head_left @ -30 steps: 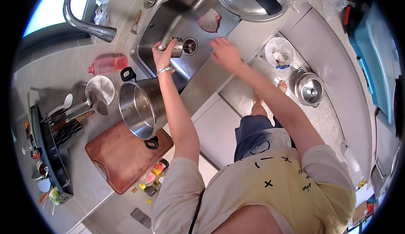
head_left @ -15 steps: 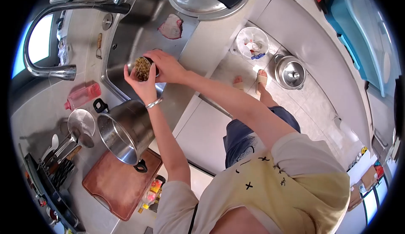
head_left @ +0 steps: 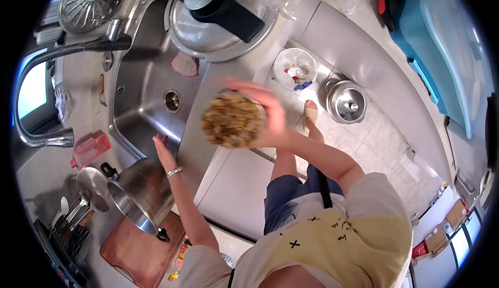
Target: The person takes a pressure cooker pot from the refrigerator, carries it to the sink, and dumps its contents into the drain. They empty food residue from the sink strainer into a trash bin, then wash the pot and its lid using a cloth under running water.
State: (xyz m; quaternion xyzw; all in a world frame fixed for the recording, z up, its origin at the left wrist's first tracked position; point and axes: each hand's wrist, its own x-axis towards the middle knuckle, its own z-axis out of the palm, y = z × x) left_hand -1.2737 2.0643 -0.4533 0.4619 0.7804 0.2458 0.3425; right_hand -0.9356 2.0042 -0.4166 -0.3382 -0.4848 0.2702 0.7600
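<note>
My right hand [head_left: 267,114] grips a round container [head_left: 232,120] packed with brownish-yellow bits, their kind blurred by motion. It is held up near the camera, above the front edge of the counter, with its open top facing me. Over the near corner of the sink [head_left: 148,101], my left hand [head_left: 165,153] is empty, fingers stretched out and a silver bracelet on the wrist. Just beside that forearm a tall metal pot [head_left: 148,181] lies with its mouth toward the wall. A pinkish flat piece [head_left: 185,64] rests in the sink by its far side.
A pressure-cooker lid [head_left: 208,23] sits beyond the sink, under a curved faucet [head_left: 62,54]. A wooden cutting board [head_left: 138,249], ladles [head_left: 91,184] and a pink bottle [head_left: 91,149] are at left. On the floor stand a waste bin [head_left: 294,70] and a lidded pot [head_left: 346,102].
My left hand has let go of the container and opened. My right hand has brought it from over the sink toward me and the camera. The view has shifted too.
</note>
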